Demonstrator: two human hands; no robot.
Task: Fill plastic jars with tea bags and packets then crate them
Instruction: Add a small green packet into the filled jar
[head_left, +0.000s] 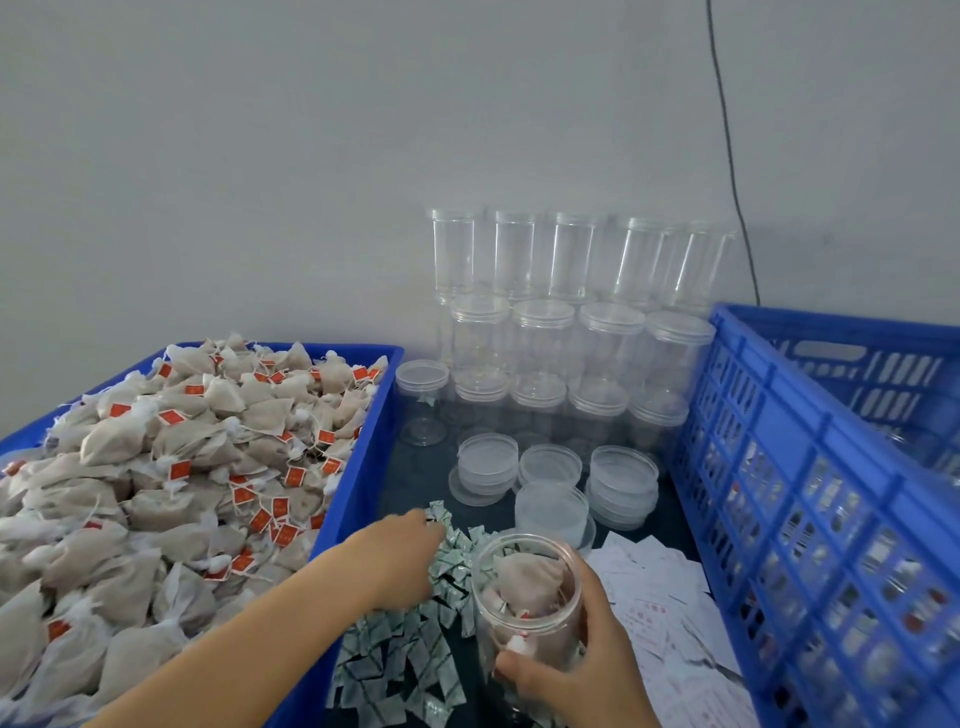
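Now your right hand (576, 660) clamps the jar (524, 597); left hand (410, 551) reaches into packets (415, 649) beside it, fingers hidden, grip unreadable. Risk: several packets lifting together.

Beige tea bags (171, 467) with red tags fill a blue tray (358, 467); green-and-white packets (415, 649); blue latticed crate (810, 519).

This is a small packing workroom. A blue tray (363, 467) heaped with tea bags (171, 467) sits beside stacked empty clear jars (545, 332) and loose lids (550, 462) against a bare grey wall (311, 156), with a blue slatted crate (810, 519) of filled jars close by.
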